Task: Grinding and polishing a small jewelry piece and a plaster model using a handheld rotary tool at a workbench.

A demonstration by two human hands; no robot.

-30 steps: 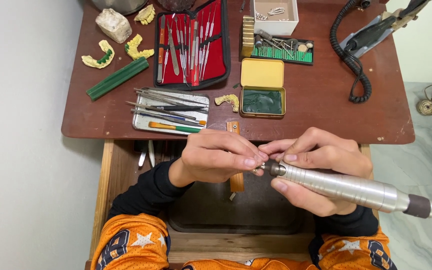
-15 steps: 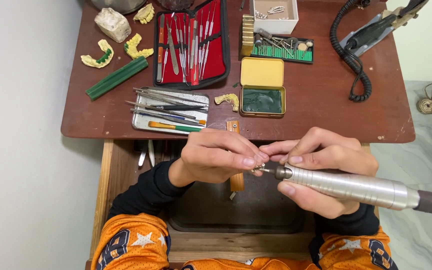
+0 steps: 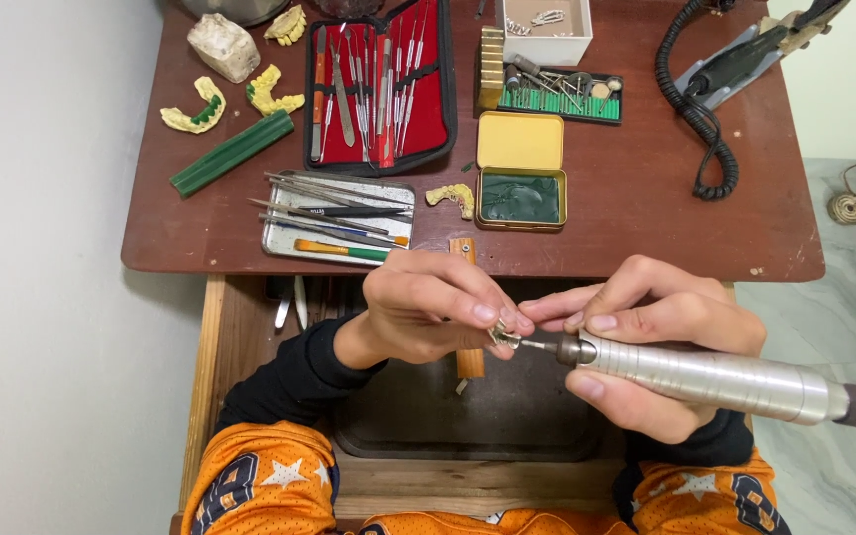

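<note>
The left hand (image 3: pixel 426 309) pinches a small metal dental piece (image 3: pixel 500 337) at its fingertips; the right hand (image 3: pixel 646 342), clenched around a silver rotary handpiece (image 3: pixel 705 374), lies rightward, its long axis pointing left, bur touching the piece.

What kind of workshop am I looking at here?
Most likely a dental technician's bench: yellow tooth casts on the wooden table, a red case of fine metal instruments, and a silver rotary handpiece in the right hand.
</note>
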